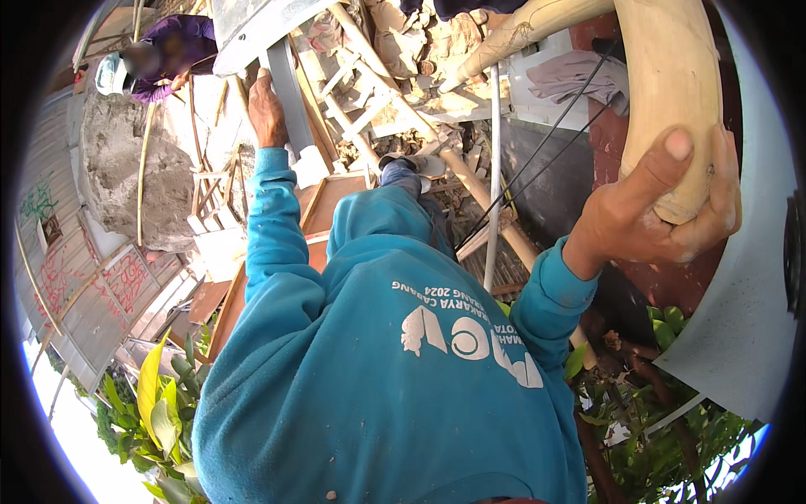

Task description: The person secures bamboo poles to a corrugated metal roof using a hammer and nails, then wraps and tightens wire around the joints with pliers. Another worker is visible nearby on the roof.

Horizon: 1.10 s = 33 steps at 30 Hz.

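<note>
My right hand [663, 195] is closed round the lower end of a thick, pale bamboo pole [674, 71], its thumb lying along the near side. The pole rises past the top edge of the view. My left hand [267, 111] is raised at the upper left, fingers stretched upward against the side of a grey beam [288, 97]. Some of its fingers are hidden. Just above it hangs the edge of a white sheet panel [256, 34]. The beam slants down from under that panel.
Far below lie timber frames [361, 118] and rubble. A white pole [494, 168] and black cables [537, 139] cross in front of me. At far left a person in purple [172, 50] stands by a large rock [126, 172]. A grey sheet [739, 294] curves along the right, above leafy plants.
</note>
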{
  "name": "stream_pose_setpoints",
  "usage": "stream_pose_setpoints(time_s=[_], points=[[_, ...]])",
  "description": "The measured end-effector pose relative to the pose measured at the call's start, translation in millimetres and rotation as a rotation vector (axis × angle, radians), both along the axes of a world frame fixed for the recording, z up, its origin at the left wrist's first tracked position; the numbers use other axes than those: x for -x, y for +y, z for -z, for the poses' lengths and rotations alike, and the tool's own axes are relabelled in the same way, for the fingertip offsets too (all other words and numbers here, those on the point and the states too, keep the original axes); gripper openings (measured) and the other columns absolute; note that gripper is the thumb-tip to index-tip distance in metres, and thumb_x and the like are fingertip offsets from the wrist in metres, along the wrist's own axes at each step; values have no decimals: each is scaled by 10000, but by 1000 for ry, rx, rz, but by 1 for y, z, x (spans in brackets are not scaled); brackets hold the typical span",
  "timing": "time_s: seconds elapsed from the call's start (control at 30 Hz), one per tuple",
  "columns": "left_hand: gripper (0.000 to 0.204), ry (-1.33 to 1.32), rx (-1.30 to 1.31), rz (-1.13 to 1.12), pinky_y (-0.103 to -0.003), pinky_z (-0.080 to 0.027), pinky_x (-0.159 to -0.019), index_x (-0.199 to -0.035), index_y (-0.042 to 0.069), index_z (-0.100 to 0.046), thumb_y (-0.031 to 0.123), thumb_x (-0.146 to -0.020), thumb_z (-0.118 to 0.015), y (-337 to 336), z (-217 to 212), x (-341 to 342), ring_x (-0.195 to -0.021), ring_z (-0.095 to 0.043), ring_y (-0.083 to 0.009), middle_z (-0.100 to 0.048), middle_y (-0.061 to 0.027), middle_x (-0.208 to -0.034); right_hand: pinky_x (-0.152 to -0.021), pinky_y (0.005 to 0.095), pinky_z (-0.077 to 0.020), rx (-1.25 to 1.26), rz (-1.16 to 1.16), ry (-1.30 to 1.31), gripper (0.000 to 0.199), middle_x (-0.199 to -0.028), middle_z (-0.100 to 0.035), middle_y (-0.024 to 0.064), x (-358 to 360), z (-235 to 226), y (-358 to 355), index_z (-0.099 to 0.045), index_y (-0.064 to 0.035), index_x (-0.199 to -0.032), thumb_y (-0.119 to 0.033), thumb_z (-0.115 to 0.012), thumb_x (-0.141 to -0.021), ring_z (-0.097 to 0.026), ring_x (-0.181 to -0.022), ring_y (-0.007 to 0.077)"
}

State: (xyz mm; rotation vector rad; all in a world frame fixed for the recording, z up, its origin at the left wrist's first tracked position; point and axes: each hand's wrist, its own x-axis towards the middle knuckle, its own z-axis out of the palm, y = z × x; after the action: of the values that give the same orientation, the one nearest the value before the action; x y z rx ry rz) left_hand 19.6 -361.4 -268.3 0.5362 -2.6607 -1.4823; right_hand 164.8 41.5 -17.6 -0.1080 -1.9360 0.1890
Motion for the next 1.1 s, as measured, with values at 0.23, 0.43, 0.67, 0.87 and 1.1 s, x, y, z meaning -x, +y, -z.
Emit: stream_pose_setpoints(time_s=[0.23,0.43,0.67,0.87,1.1], points=[[744,12,99,-41,-429,-416,-1064,-1309,-29,-617,614,-976,-445,13,-16,-5,-1221,-596,-383,-641,-253,-1282,-869,417,-531,50,-3,-35,350,-1166,-561,161,-7,5,-4,-622,-11,-1161,-285,-642,-945,-574,-1065,275],[759,64,80,-52,-440,-423,-1052,-1301,-51,-611,618,-983,-448,29,-26,-2,-1203,-600,-412,-648,-274,-1253,-925,455,-518,26,-15,3,268,-1128,-575,166,-3,4,-2,-626,-30,-1098,-259,-612,-961,-587,-1057,287],[764,30,111,-31,-446,-447,-1015,-1290,-52,-616,627,-990,-435,18,-20,-4,-1158,-624,-396,-665,-265,-1212,-889,448,-543,-34,-25,1,264,-1068,-571,174,-4,2,2,-591,-13,-1084,-240,-597,-950,-611,-1058,318],[786,30,206,13,-451,-430,-1015,-1291,-59,-610,639,-999,-400,8,-10,1,-1162,-605,-415,-651,-280,-1221,-865,404,-544,-89,-17,-15,300,-1103,-574,195,-3,3,5,-586,-7,-1086,-283,-538,-978,-607,-1031,304],[820,-25,135,46,-437,-427,-1020,-1282,-69,-603,669,-995,-389,7,-18,1,-1128,-606,-400,-648,-278,-1205,-861,409,-555,-161,-19,-44,368,-1139,-560,266,-9,5,15,-541,30,-1138,-303,-461,-1005,-609,-1044,304]])
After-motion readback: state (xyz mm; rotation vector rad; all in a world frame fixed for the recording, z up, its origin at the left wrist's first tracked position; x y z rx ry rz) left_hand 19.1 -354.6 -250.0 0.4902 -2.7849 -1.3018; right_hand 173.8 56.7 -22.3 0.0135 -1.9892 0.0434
